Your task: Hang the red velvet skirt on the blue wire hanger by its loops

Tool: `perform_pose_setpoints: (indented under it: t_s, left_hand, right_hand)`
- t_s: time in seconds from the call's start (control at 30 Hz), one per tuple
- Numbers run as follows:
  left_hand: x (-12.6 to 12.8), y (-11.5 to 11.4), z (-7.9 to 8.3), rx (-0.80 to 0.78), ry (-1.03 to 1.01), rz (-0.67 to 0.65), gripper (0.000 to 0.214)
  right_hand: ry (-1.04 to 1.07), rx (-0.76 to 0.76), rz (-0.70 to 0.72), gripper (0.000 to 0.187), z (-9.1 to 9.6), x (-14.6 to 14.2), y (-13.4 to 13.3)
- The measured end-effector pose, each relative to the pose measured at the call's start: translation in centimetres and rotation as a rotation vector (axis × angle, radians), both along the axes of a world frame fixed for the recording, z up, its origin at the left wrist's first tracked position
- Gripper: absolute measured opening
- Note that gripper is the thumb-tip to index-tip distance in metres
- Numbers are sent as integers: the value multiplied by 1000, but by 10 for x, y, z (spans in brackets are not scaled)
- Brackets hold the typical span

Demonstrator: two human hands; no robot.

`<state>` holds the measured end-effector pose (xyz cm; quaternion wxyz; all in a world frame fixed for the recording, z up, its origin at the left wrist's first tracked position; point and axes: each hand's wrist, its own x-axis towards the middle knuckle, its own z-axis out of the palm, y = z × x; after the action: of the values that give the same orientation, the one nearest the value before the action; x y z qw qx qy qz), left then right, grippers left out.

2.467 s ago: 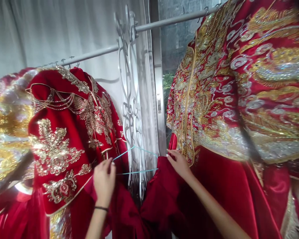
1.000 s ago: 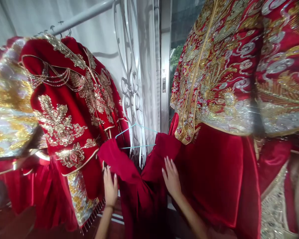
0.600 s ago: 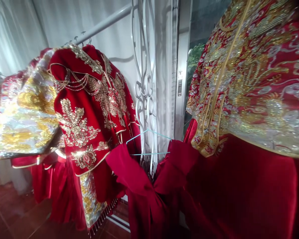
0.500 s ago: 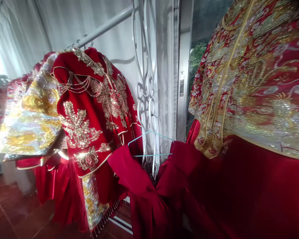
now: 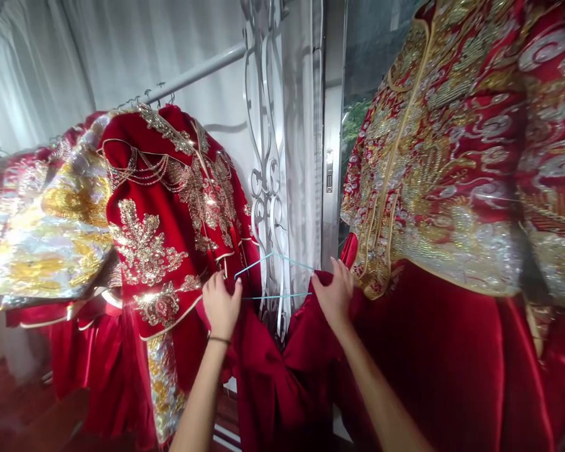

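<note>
- Both hands, out of sight half a second ago, are back up at the hanger (image 5: 282,295).
- Left hand (image 5: 221,306): fingers (image 5: 216,282) curled, pinching the red cloth (image 5: 273,376) at the hanger's left end.
- Right hand (image 5: 334,296): fingers (image 5: 343,273) bent over the cloth at the hanger's right end.
- Between the fingers the hanger is thin, pale blue wire, its bar level.
- Below the fingers the cloth is plain, deep red, sagging in heavy folds.
- Gold-embroidered left jacket (image 5: 169,207) hangs beside the left fingers, right jacket (image 5: 433,169) beside the right.

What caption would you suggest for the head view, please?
Left hand and right hand hold red cloth on a blue hanger between embroidered gowns.
</note>
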<state>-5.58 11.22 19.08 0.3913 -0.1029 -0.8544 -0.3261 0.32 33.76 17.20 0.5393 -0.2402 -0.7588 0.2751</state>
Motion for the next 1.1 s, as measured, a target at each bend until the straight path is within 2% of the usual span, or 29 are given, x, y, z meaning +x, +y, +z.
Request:
perform_pose_setpoints:
  t_s: [0.03, 0.07, 0.1, 0.17, 0.27, 0.33, 0.53, 0.7, 0.83, 0.93, 1.03, 1.1]
  left_hand:
    - [-9, 9, 13, -62, -76, 73, 42]
    - [-16, 14, 20, -122, -145, 127, 40]
    - [-22, 17, 22, -176, -199, 158, 36]
    - [-28, 15, 14, -272, -226, 145, 29]
    - [-31, -3, 2, -346, -178, 46, 30]
    - [-32, -15, 2, -386, -174, 10, 31]
    - [-43, -35, 12, -451, -226, -117, 36]
    - [-48, -38, 4, -474, -240, -90, 36]
    - [-45, -26, 0, -385, -244, -20, 29]
    - [-52, -25, 5, -234, -290, -45, 21]
    - [-68, -44, 15, -100, -312, -62, 17]
    - [-77, -61, 16, 11, -328, -70, 18]
  right_hand:
    - [-136, -20, -18, 51, 15, -10, 4]
    - [-262, -31, -17, 47, 23, -17, 8]
    - [-359, -26, -6, 42, 26, -20, 13]
    - [-449, 59, 54, 39, 19, -19, 21]
    - [-456, 236, 160, 42, 2, -9, 35]
    - [-469, 308, 193, 41, -3, -4, 42]
    - [-521, 406, 95, 38, -2, -4, 41]
    - [-496, 471, 29, 33, -5, -2, 38]
    - [-571, 487, 1, 30, 1, 0, 32]
    - [-642, 396, -21, 32, 13, 0, 36]
    - [-583, 227, 8, 34, 25, -3, 55]
    - [-490, 80, 40, 32, 24, -6, 71]
